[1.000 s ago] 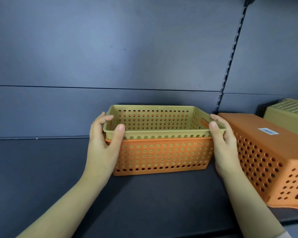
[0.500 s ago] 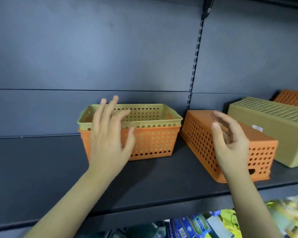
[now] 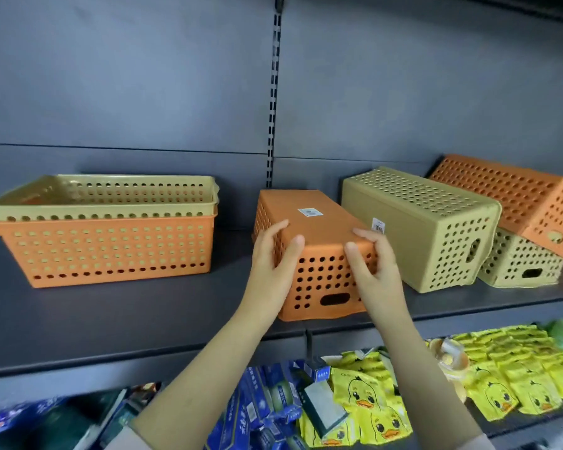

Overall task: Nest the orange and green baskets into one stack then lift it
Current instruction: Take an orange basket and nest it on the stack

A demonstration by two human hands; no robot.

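On the dark shelf (image 3: 137, 313) at the left stands a green basket (image 3: 101, 198) nested inside an orange basket (image 3: 111, 251), both upright and untouched. In the middle lies an upside-down orange basket (image 3: 312, 222) with a white label on its base. My left hand (image 3: 273, 261) grips its near left corner and my right hand (image 3: 371, 261) grips its near right corner, thumbs on the front perforated wall.
Right of it sits an upside-down green basket (image 3: 416, 222), then another overturned green basket (image 3: 520, 261) with a tilted orange basket (image 3: 514, 199) leaning on it. Below the shelf lie yellow duck packets (image 3: 488, 378) and blue boxes (image 3: 267, 404).
Both hands let go of the nested stack at the left and moved right. They now clasp the overturned orange basket. The view shifted right and down.
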